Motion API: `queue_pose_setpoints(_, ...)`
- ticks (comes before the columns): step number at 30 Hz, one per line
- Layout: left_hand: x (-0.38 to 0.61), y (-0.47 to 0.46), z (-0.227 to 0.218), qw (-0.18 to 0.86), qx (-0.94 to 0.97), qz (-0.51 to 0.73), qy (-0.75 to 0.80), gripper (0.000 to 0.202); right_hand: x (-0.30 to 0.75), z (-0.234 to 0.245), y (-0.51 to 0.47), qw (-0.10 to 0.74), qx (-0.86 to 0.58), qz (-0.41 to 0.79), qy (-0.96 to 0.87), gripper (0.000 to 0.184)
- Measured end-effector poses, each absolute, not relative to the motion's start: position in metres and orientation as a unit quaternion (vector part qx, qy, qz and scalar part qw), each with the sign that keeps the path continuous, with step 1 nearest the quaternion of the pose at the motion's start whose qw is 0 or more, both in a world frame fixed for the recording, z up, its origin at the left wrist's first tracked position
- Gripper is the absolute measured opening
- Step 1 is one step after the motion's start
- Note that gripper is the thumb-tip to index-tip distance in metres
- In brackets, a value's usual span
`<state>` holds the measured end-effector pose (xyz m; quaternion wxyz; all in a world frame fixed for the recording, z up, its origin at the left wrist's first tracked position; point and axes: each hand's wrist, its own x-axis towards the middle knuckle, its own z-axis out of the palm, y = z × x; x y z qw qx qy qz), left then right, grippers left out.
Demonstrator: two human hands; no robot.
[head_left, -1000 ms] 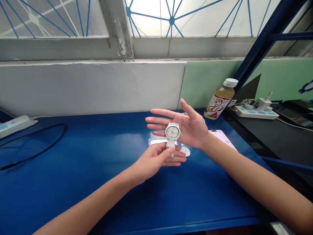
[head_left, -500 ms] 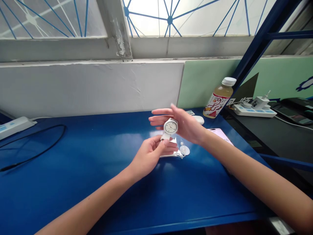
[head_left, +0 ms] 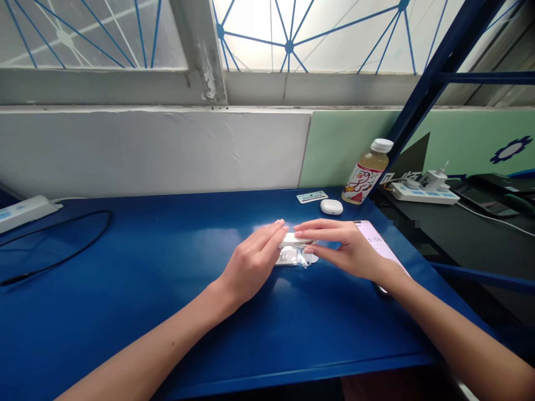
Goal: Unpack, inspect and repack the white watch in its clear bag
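Observation:
A white wristwatch (head_left: 292,239) is held low between both hands, seen nearly edge-on, so its dial is hidden. My left hand (head_left: 253,259) is closed at its left end, the fingers pressed together over the strap. On the other side, the fingertips and thumb of my right hand (head_left: 345,245) pinch the watch's right end. Just below it lies a clear plastic packet (head_left: 288,257) with something white and shiny in it, partly covered by the watch and fingers.
A phone (head_left: 378,242) lies beneath my right wrist. Behind are a white earbud case (head_left: 331,207), a small printed card (head_left: 312,196) and a drink bottle (head_left: 365,172). A black cable (head_left: 83,253) and power strip (head_left: 29,213) are at left; another power strip (head_left: 424,192) is at right.
The watch has come down and turned from dial-facing to edge-on. My right hand, previously spread behind it, has turned over and now grips its right end. The card and earbud case are now uncovered.

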<state>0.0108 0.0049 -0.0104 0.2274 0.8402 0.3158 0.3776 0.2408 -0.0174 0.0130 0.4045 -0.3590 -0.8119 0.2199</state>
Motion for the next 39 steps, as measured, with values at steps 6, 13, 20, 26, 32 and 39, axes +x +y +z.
queue_pose_setpoints(6, 0.011, 0.009, -0.014, 0.199, 0.88, 0.283, 0.327, 0.065, 0.263, 0.003, -0.012, 0.394, -0.38, 0.2, -0.812, 0.031)
queue_pose_setpoints(13, 0.004, 0.016, -0.025, 0.251, 0.886, 0.201, 0.335, 0.059, 0.286, 0.003, -0.001, 0.311, -0.401, 0.193, -0.84, 0.027)
queue_pose_setpoints(20, 0.003, 0.018, -0.024, 0.231, 0.892, 0.194, 0.336, 0.047, 0.3, 0.011, 0.002, 0.235, -0.434, 0.244, -0.835, 0.022)
queue_pose_setpoints(26, 0.003, 0.017, -0.022, 0.149, 0.917, 0.173, 0.326, 0.041, 0.294, 0.006, 0.002, 0.272, -0.428, 0.236, -0.829, 0.023)
queue_pose_setpoints(32, 0.002, 0.017, -0.024, 0.114, 0.927, 0.181, 0.308, 0.039, 0.279, -0.01, 0.0, 0.305, -0.428, 0.208, -0.825, 0.028)
queue_pose_setpoints(39, 0.002, 0.017, -0.024, 0.122, 0.929, 0.178, 0.301, 0.041, 0.277, -0.01, 0.001, 0.241, -0.385, 0.179, -0.873, 0.025)
